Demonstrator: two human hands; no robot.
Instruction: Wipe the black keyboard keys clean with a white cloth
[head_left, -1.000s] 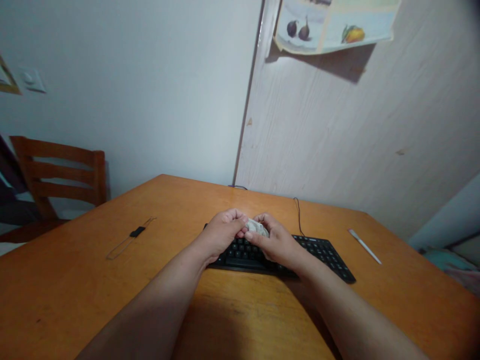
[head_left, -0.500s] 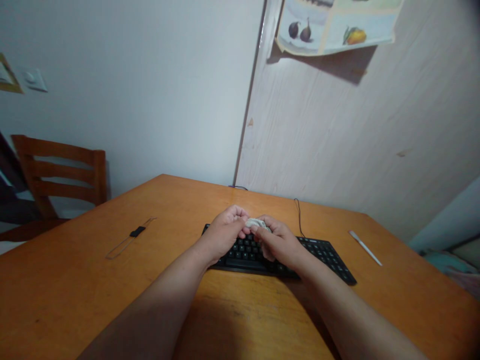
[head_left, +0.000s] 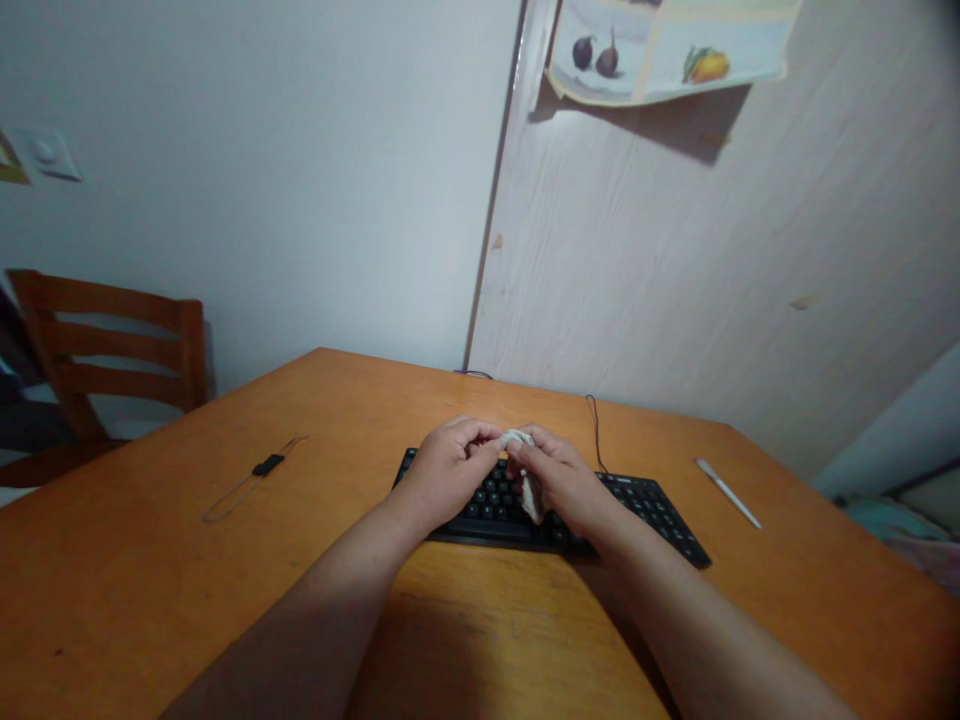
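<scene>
Between my hands is a small, crumpled whitish cloth (head_left: pixel 532 495), held above a black keyboard (head_left: pixel 491 520). My right hand (head_left: pixel 559 475) is closed around it, with part of the cloth hanging below the fingers toward the keys. The thumb and fingertips of my left hand (head_left: pixel 454 470) pinch the cloth's upper left end. My two hands almost meet over the middle of the keyboard, hiding several of its keys. On the right, the number keys stay visible.
A thin wire loop with a black piece (head_left: pixel 268 465) lies on the wooden table (head_left: pixel 187 590) at left. A slim white brush (head_left: pixel 727 493) lies at right. The keyboard's cable (head_left: pixel 597 430) runs toward the wall. A wooden chair (head_left: pixel 120 345) stands beyond the left edge.
My left hand has turned, its fingers now curled over the cloth's end. More of the cloth hangs below my right hand. The view has shifted slightly.
</scene>
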